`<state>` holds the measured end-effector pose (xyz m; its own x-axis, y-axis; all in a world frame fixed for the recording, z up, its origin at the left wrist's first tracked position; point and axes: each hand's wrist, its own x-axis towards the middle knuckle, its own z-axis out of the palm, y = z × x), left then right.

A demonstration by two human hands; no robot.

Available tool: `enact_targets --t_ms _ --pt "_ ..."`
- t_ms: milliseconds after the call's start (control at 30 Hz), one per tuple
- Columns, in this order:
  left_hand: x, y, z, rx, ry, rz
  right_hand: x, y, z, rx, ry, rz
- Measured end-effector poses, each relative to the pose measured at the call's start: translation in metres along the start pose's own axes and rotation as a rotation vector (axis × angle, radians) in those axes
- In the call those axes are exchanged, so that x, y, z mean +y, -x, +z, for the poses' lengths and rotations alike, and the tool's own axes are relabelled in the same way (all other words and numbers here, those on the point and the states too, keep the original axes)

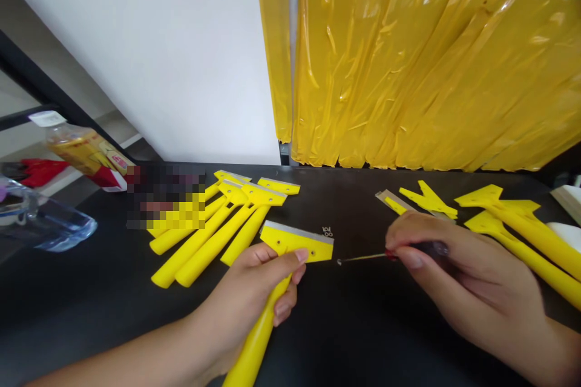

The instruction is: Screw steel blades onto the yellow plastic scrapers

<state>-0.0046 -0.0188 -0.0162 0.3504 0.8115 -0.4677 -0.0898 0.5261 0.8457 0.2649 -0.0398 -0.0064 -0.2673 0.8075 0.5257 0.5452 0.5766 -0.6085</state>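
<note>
My left hand [267, 284] is closed round the neck of a yellow scraper [254, 344], thumb on its head. A metal blade edge shows along the head's far side, and two holes in the plate look bare. Pinched in my right hand [467, 278] is a thin screwdriver [363, 258] with a dark and red handle, its shaft pointing left. At its tip sits a small metal screw [339, 262], apart from the scraper. Several small screws [327, 231] lie on the black table [363, 338] just beyond the scraper head.
Several yellow scrapers with blades [218, 224] lie in a pile at left. On the right are yellow scraper handles [521, 230], loose yellow plates [429, 199] and blades [385, 199]. A bottle [86, 151] and clear plastic [68, 224] are at far left. Yellow plastic sheeting [408, 60] hangs behind.
</note>
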Motion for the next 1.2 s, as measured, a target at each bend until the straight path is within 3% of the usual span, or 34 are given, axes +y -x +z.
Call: enact_targets --t_ms 167,367,1200 --pt "-0.002 0.002 0.001 -0.093 0.045 -0.054 -0.008 0.007 -0.006 0.066 -0.140 -0.082" --pt "-0.005 0.005 0.003 -0.191 0.075 -0.116 -0.007 0.013 -0.001 0.062 -0.250 -0.070" --pt "-0.004 0.003 0.000 -0.219 0.082 -0.132 -0.008 0.006 0.001 0.069 -0.249 -0.189"
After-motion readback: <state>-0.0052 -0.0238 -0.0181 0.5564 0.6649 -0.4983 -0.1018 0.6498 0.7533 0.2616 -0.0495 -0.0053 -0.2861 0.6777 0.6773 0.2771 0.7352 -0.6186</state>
